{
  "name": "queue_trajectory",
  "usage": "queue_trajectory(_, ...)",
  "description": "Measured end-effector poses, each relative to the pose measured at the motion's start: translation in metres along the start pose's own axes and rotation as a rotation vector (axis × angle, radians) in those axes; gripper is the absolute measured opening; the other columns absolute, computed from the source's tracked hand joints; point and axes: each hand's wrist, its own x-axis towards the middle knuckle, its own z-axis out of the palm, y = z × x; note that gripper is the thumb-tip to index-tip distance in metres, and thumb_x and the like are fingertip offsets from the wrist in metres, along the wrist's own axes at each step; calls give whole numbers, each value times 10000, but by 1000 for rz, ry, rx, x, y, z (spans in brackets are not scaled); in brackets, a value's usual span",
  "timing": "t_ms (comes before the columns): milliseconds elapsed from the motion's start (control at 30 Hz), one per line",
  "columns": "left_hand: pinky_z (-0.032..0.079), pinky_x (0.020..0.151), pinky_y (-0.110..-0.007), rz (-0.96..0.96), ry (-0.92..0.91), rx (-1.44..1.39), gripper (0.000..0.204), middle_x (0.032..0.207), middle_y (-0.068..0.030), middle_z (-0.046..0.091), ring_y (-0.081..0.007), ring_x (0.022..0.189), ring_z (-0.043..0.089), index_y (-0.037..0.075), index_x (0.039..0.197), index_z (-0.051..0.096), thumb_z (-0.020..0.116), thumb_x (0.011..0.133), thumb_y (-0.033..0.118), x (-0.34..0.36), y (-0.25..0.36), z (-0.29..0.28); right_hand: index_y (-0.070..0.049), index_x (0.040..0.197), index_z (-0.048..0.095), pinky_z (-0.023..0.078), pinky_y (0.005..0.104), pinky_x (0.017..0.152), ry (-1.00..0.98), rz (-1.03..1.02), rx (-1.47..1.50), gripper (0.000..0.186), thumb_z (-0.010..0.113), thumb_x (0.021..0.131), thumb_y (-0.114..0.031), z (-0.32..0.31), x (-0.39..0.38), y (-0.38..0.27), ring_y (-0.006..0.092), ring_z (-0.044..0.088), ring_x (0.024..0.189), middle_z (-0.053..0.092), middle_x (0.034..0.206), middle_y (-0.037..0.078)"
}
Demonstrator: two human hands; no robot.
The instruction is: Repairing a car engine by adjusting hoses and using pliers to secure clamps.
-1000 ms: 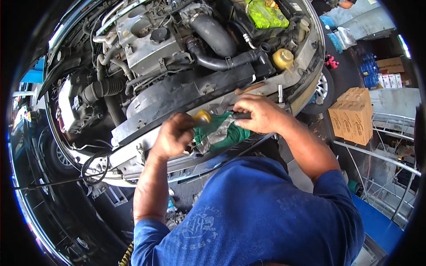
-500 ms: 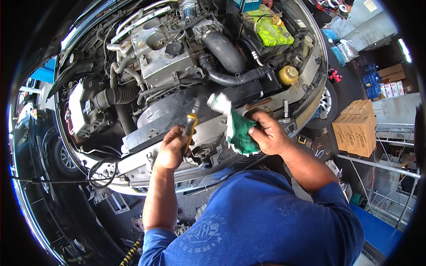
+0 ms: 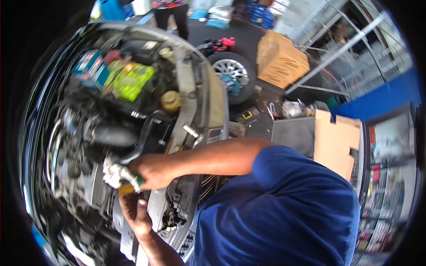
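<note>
My right hand [image 3: 153,173] is closed on a crumpled white and green cloth [image 3: 116,172] over the engine bay [image 3: 111,133]. Just below it, my left hand [image 3: 136,215] is closed round a tool with a yellow handle [image 3: 125,189]; the cloth hides its other end. Both hands are close together by the car's front panel [image 3: 156,204]. A yellowish reservoir [image 3: 171,102], a bright yellow-green item [image 3: 131,80] and a teal box [image 3: 91,68] are farther up in the bay.
Another person's legs [image 3: 173,24] stand beyond the car. A wheel [image 3: 228,71] lies beside cardboard boxes [image 3: 282,60]. A metal frame [image 3: 359,35], a flattened cardboard sheet [image 3: 335,148] and bagged items [image 3: 293,108] are at the right.
My view has swung to the right. The cloth and tool, held apart half a second ago, are now together, with my right arm reaching left across the front of the car.
</note>
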Motion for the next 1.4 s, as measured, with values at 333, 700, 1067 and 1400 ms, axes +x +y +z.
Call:
queue_trajectory(333, 519, 920, -353, -106, 436, 341, 457, 1250, -191, 582, -250, 1091, 602, -83, 1318, 466, 563, 1006, 235, 79, -35, -53, -35, 1159, 581, 510, 410, 848, 159, 371, 57, 489, 718, 735, -234, -29, 56, 44, 367, 652, 954, 677, 997, 202)
queue_trajectory(700, 492, 850, -330, 101, 435, 379, 346, 1073, -140, 630, -213, 955, 593, -65, 1202, 534, 575, 992, 208, 141, -57, -83, 5, 869, 694, 539, 463, 762, 68, 473, -309, 380, 637, 805, -365, -47, 130, 38, 400, 675, 880, 687, 845, 229)
queue_trajectory(1067, 543, 792, -288, 190, 483, -10, 156, 1057, -84, 684, -145, 917, 652, 18, 1097, 574, 604, 966, 99, 151, -71, -106, -60, 1243, 552, 478, 348, 953, 226, 163, -182, 453, 682, 811, -107, -14, 182, 84, 237, 647, 1071, 676, 1154, 110)
queue_trajectory(1400, 487, 878, -270, 70, 415, 262, 301, 1041, -63, 663, -121, 953, 614, -29, 1239, 547, 600, 948, 28, 167, -82, -96, -47, 1238, 528, 501, 376, 915, 185, 202, -269, 477, 683, 802, -161, -9, 183, 97, 326, 651, 1073, 673, 1130, 174)
